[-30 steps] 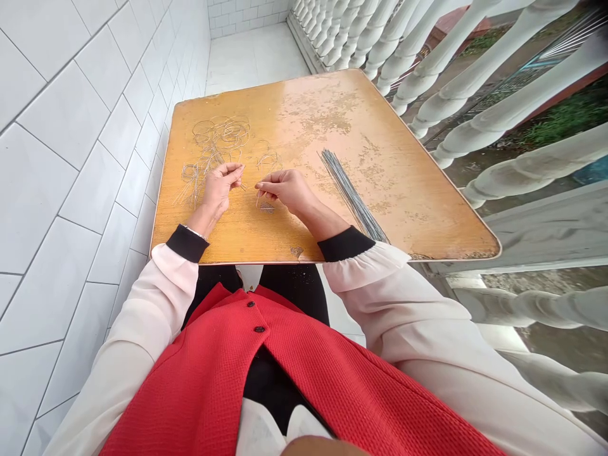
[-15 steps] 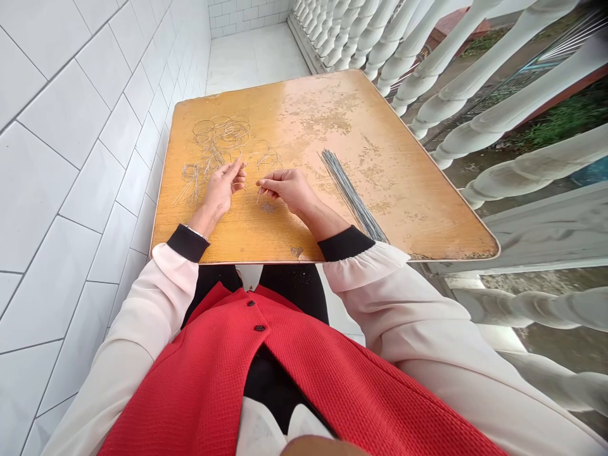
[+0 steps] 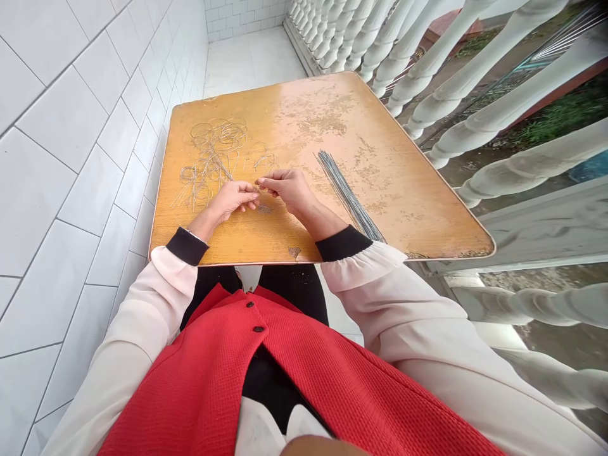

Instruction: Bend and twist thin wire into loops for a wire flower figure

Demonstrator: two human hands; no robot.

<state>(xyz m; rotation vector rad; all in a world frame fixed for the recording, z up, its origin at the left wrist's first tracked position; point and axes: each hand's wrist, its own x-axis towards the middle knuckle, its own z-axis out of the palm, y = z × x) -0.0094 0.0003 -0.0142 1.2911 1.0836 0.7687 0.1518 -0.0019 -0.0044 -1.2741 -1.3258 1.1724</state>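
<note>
Over the near left part of the table, my left hand [image 3: 235, 199] and my right hand [image 3: 287, 189] meet at the fingertips. Both are closed in a pinch on a short piece of thin wire [image 3: 258, 187], which is mostly hidden by the fingers. Just beyond my left hand lies a loose tangle of bent and looped wires [image 3: 218, 136]. A few smaller curved wire pieces [image 3: 264, 159] rest past the fingertips. To the right of my right hand is a bundle of straight grey wires [image 3: 349, 196], lying slantwise.
The worn wooden table [image 3: 418, 215] has peeling patches and a rounded near right corner. A white tiled wall [image 3: 80, 164] runs close along the left. White balusters [image 3: 456, 107] line the right side. Pale floor [image 3: 251, 60] shows beyond the table.
My left hand has moved right and slightly nearer to me, so its fingertips now meet those of my right hand. The right hand has hardly moved.
</note>
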